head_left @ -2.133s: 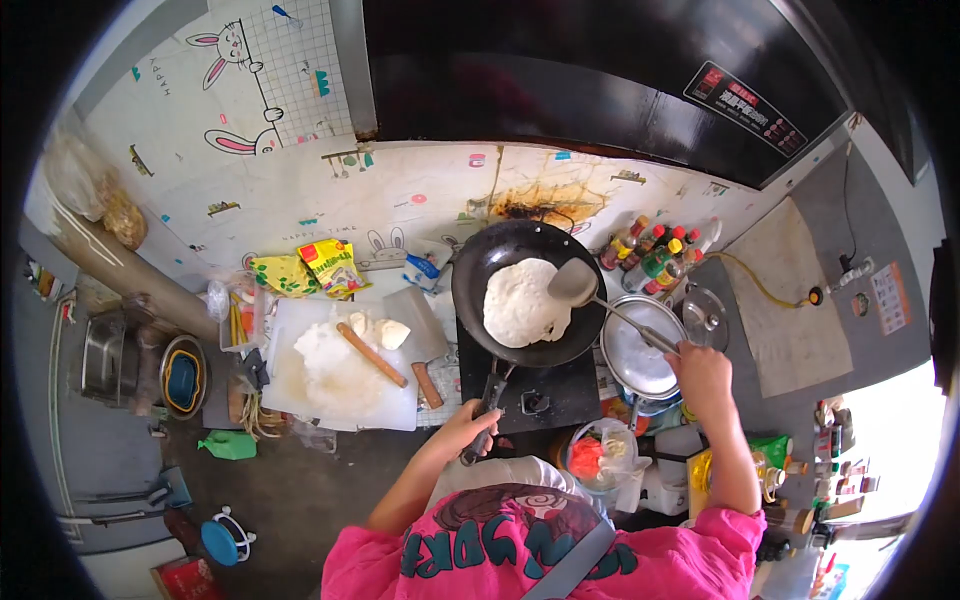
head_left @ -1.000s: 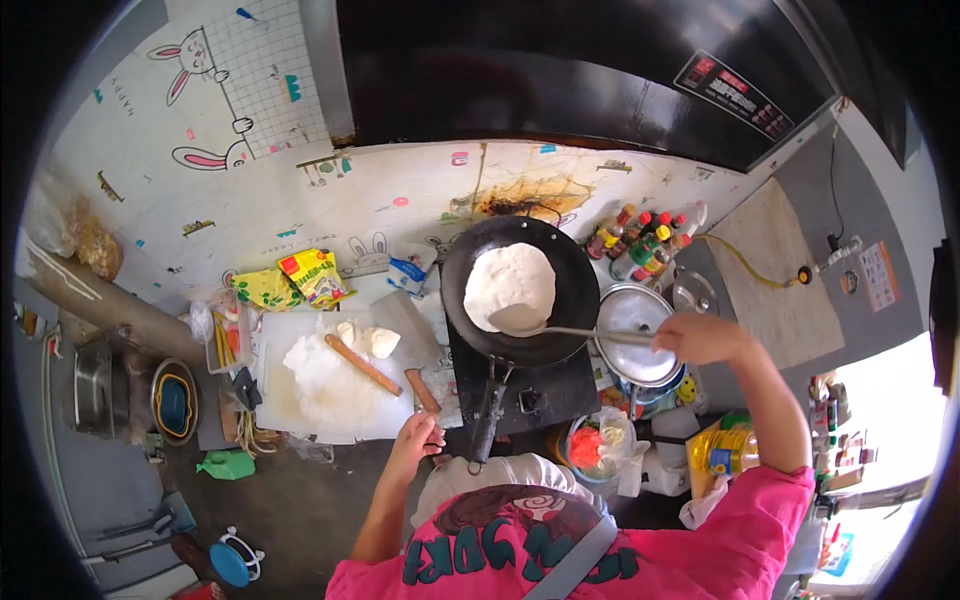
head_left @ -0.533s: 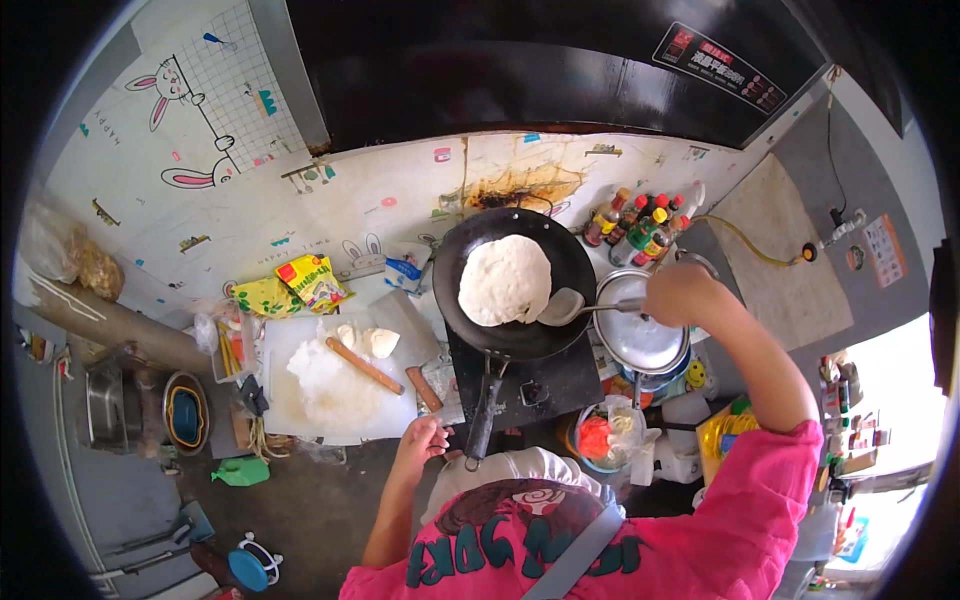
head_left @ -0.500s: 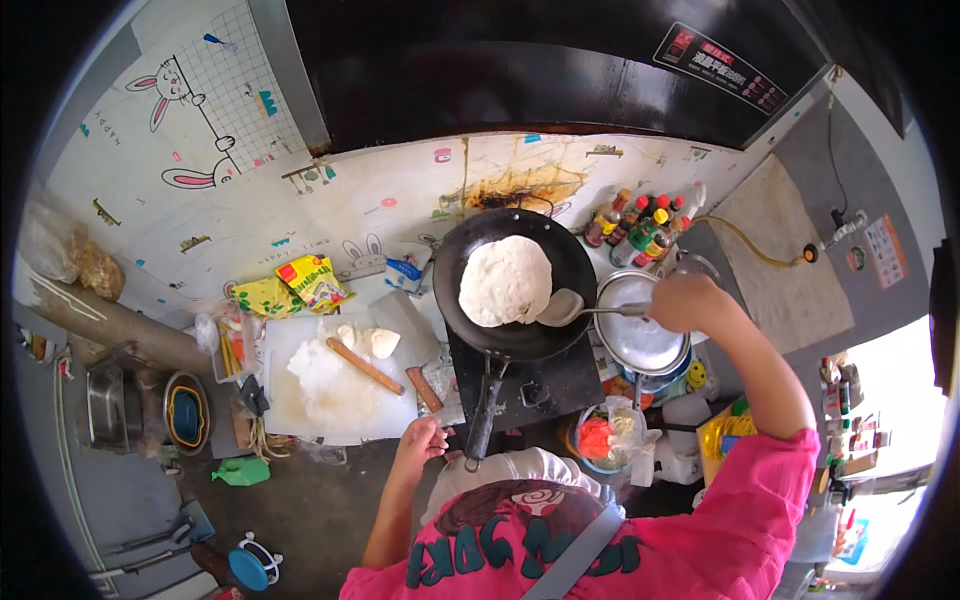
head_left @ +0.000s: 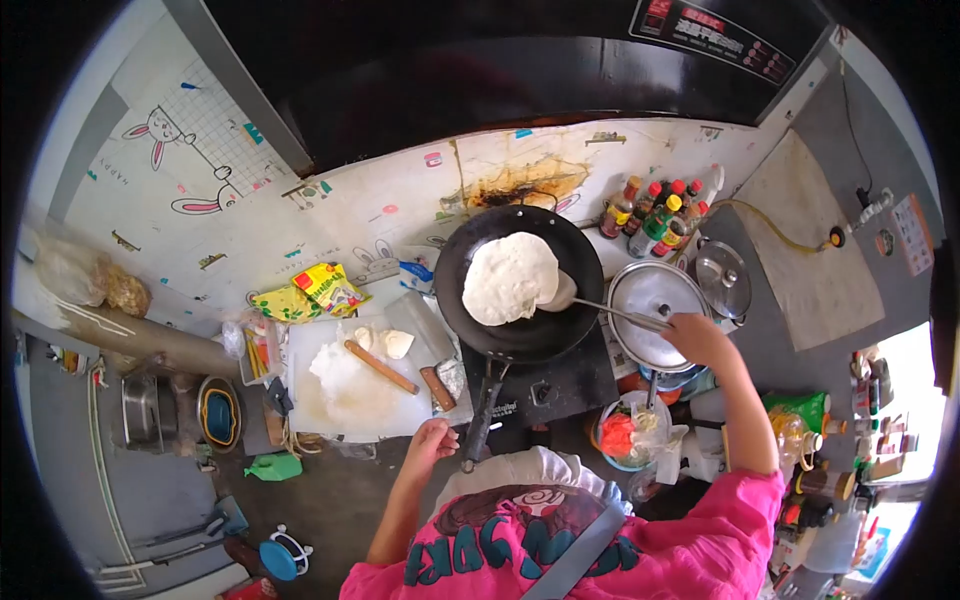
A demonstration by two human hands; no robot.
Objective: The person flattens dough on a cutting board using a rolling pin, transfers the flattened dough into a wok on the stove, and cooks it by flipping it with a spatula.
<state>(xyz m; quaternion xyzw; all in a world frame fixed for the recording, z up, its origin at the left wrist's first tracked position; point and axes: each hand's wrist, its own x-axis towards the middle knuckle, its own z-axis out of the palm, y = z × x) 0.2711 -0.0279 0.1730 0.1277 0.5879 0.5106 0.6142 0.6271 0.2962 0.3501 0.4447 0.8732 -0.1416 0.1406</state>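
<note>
My right hand (head_left: 697,338) is closed around the handle of a metal ladle (head_left: 630,317). The ladle's rounded head touches the lower right edge of a pale flatbread (head_left: 510,278), which lies in a black frying pan (head_left: 575,235). Unheld, the pan's handle (head_left: 484,415) points toward my body. My left hand (head_left: 432,440) hovers beside that handle, apart from it, with its fingers curled in and nothing visible in them. A lidded silver pot (head_left: 650,290) stands under my right hand and the ladle's handle.
Left of the pan, a floured white board (head_left: 310,405) carries a rolling pin (head_left: 380,366), dough pieces (head_left: 397,345) and a cleaver (head_left: 425,330). Sauce bottles (head_left: 655,225) stand behind the pot. A black range hood (head_left: 480,80) overhangs the back. Another lidded pot (head_left: 722,275) stands farther right.
My right hand has come lower and closer to my body, with the ladle's handle tilting down. The flatbread's right edge has shifted against the ladle head. My left hand stays near the pan handle.
</note>
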